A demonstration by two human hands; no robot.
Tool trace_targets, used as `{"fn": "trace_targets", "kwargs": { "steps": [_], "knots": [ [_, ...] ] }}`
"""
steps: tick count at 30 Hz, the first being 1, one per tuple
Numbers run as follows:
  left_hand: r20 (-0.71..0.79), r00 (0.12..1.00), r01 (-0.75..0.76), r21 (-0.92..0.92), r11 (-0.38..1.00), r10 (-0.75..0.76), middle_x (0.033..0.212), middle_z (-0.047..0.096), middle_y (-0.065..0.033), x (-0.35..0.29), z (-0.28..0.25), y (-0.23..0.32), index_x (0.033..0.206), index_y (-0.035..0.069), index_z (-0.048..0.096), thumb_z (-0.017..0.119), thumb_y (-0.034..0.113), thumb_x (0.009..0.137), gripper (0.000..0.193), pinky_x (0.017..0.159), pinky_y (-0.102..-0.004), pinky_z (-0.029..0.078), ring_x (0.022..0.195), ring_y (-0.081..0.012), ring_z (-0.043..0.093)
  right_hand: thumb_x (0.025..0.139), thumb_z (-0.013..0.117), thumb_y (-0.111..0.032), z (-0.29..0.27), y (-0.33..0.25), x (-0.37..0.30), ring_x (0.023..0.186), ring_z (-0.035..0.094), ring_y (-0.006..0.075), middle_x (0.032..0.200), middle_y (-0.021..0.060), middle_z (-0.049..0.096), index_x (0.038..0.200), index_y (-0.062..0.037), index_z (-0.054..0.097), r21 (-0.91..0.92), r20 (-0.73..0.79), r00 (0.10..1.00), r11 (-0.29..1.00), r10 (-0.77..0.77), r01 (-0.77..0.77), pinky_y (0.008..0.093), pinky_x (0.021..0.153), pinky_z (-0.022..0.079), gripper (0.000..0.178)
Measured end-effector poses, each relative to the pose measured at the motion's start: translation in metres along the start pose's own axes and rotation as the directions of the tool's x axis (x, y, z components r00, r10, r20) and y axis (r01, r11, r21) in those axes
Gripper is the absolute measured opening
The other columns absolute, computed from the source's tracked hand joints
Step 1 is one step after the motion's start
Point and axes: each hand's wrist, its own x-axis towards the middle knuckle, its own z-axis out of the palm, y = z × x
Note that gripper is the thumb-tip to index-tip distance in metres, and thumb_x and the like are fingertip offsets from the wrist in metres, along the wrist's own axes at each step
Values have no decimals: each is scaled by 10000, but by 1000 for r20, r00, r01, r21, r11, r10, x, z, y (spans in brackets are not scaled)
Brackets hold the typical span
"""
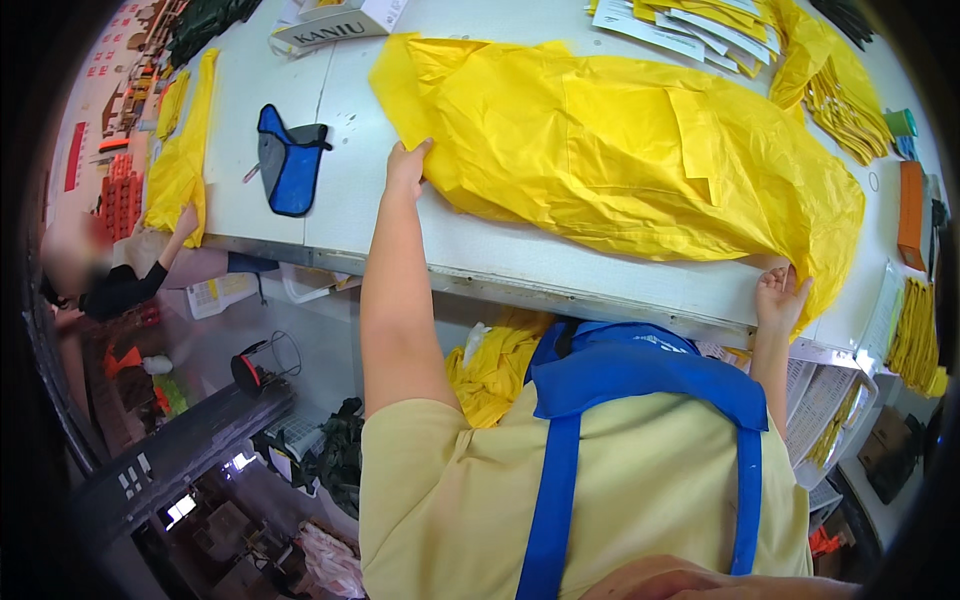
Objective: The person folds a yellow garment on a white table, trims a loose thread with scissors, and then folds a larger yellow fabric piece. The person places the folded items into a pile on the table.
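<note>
A large yellow garment of thin, crinkled, waterproof-looking fabric lies spread across the white table. A rectangular flap or pocket shows on its right half. With my left hand I pinch the garment's near left edge, that arm stretched forward. At the near right corner, close to the table's front edge, my right hand is closed on the fabric with its fingers curled. Between the two hands the cloth's near edge sags in loose folds. A blue-and-black fabric piece rests left of my left hand.
A white cardboard box stands at the back. Yellow pieces and white papers are piled far right, near an orange box. At left a co-worker's hand touches another yellow piece. Yellow fabric hangs below the table edge.
</note>
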Motion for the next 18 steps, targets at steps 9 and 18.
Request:
{"fn": "trace_targets", "kwargs": {
  "steps": [9,18],
  "knots": [
    [-51,882,-443,-424,790,468,1291,510,-148,-97,-62,64,1329,-17,401,472,24,916,421,999,-417,407,1191,-276,500,977,475,-256,11,-192,52,788,569,169,918,89,635,1001,18,614,-268,244,680,625,-692,733,273,710,480,308],
    [414,717,-615,-2,788,561,1256,551,-114,-71,18,127,1338,20,433,543,196,937,452,855,-332,473,1058,-204,576,951,525,-237,117,-209,102,995,603,305,1117,168,603,1141,120,520,-650,289,605,312,-741,693,399,825,524,404]
  ]
}}
